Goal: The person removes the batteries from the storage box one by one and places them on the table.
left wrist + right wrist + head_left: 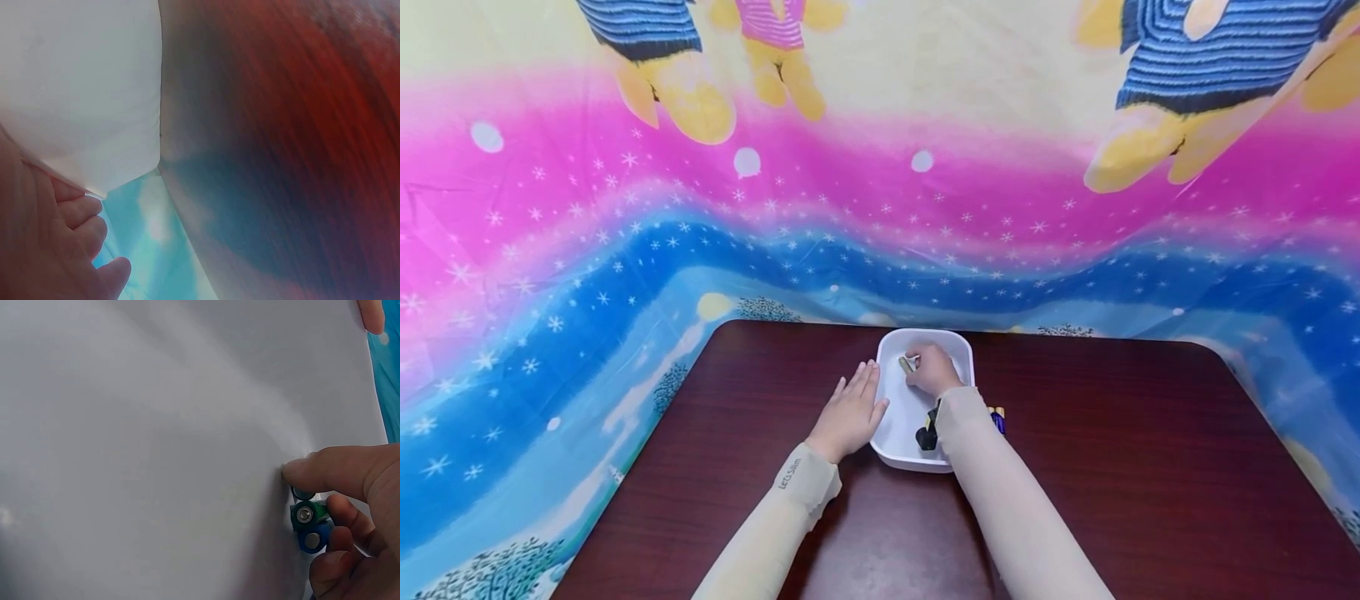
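A white plastic tray [904,421] stands near the far edge of the table. Inside its far end, my right hand [934,369] grips a small group of batteries [304,515] between thumb and curled fingers. Green and blue battery ends show in the right wrist view, and a gold-coloured one [907,365] shows in the head view. My left hand [847,417] lies with straight fingers along the tray's left rim. In the left wrist view, its fingers [90,232] are at the edge of the tray's outer wall [81,81].
A black object [927,433] with a yellow part lies in the tray's near end, partly behind my right sleeve. Blue-and-gold batteries [997,419] show just right of the tray. Behind the dark wooden table [1120,467] hangs a printed cloth [880,200].
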### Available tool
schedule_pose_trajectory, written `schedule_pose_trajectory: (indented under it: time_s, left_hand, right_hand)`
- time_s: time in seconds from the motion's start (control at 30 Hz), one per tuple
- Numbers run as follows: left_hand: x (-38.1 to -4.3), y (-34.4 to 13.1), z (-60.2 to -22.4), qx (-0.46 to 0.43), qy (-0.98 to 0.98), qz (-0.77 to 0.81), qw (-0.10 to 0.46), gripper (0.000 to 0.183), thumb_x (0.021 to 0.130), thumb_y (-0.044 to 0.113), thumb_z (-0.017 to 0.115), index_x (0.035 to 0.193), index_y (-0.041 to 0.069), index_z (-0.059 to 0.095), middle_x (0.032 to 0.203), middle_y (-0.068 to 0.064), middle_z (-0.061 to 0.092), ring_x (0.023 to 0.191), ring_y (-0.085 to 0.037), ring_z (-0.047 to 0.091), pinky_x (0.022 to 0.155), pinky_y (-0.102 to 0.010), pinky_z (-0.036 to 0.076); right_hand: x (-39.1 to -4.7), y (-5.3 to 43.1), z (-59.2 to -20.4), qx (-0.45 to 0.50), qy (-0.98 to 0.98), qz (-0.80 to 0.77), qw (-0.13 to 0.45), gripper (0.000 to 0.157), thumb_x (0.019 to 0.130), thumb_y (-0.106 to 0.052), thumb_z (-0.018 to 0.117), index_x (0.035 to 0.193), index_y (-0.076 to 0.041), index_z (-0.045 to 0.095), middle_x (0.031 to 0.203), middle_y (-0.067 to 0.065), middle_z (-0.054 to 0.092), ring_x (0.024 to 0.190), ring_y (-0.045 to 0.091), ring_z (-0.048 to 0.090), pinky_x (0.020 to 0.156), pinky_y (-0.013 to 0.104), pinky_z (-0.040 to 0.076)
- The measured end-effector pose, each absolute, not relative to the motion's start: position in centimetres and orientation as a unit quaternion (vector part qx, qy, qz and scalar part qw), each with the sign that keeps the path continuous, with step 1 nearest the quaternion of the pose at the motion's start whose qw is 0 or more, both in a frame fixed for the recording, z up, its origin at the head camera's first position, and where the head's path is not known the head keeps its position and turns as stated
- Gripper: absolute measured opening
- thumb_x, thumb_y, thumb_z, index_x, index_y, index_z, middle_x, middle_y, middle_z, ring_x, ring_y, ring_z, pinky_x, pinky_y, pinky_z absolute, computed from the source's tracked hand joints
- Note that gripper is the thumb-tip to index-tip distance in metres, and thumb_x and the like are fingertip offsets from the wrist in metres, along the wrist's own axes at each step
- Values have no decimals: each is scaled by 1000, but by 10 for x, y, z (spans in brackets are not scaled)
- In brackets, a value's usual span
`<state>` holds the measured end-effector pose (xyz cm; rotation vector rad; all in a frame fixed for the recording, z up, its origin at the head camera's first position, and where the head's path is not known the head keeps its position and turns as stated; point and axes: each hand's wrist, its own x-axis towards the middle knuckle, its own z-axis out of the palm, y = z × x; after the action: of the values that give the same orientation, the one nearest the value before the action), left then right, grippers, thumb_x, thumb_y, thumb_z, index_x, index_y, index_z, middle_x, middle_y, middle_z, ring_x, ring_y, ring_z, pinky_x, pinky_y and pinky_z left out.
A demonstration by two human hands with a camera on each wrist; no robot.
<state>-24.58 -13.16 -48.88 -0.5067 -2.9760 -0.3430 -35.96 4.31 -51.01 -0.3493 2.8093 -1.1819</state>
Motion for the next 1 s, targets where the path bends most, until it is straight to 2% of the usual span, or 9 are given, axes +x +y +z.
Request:
schedule_pose_trajectory:
  time_s: [0.17, 0.33, 0.6, 0.73, 0.83, 1.0]
  left_hand:
    - [-246, -132, -489, -164, -979, -113, 44, 62, 101, 41, 30, 150, 5, 16, 155, -8, 17, 143, -20, 10, 112, -47, 17]
    - [-247, -132, -489, -164, -979, -114, 41, 63, 101, 42, 29, 150, 6, 15, 156, -7, 16, 143, -18, 8, 113, -46, 15]
    - [-247, -132, -489, -158, -981, -104, 32, 63, 101, 43, 26, 151, 8, 12, 156, -5, 13, 143, -17, 6, 114, -45, 14]
    - [-247, -133, -489, -160, -981, -107, 38, 63, 101, 42, 28, 151, 6, 14, 156, -6, 15, 143, -18, 8, 113, -46, 16]
    - [-246, -132, -489, -163, -980, -108, 45, 62, 101, 41, 30, 150, 5, 16, 155, -8, 17, 143, -20, 10, 113, -46, 17]
    - [-246, -132, -489, -165, -979, -112, 48, 62, 101, 40, 31, 150, 5, 17, 155, -9, 19, 143, -19, 11, 113, -46, 16]
  right_hand:
    - [-357, 41, -506, -117, 925, -360, 40, 45, 73, -3, 74, 117, -4, 65, 106, 11, 66, 92, 24, 61, 81, 42, 51]
    - [-353, 39, -496, -124, 934, -334, 44, 44, 74, -6, 74, 117, -4, 65, 106, 11, 66, 91, 24, 62, 81, 41, 51]
    - [-347, 36, -485, -128, 932, -335, 55, 43, 76, -7, 73, 118, -1, 64, 95, 11, 68, 77, 20, 60, 74, 38, 51]
    - [-347, 34, -485, -118, 932, -338, 64, 43, 77, -10, 74, 119, -3, 64, 94, 9, 68, 78, 20, 61, 76, 40, 50]
    - [-346, 32, -486, -113, 932, -339, 61, 43, 76, -11, 75, 117, -4, 65, 92, 9, 68, 79, 20, 61, 78, 41, 49]
    - [-345, 29, -489, -120, 926, -355, 44, 42, 72, -9, 77, 111, 1, 66, 80, 9, 67, 70, 20, 59, 70, 36, 50]
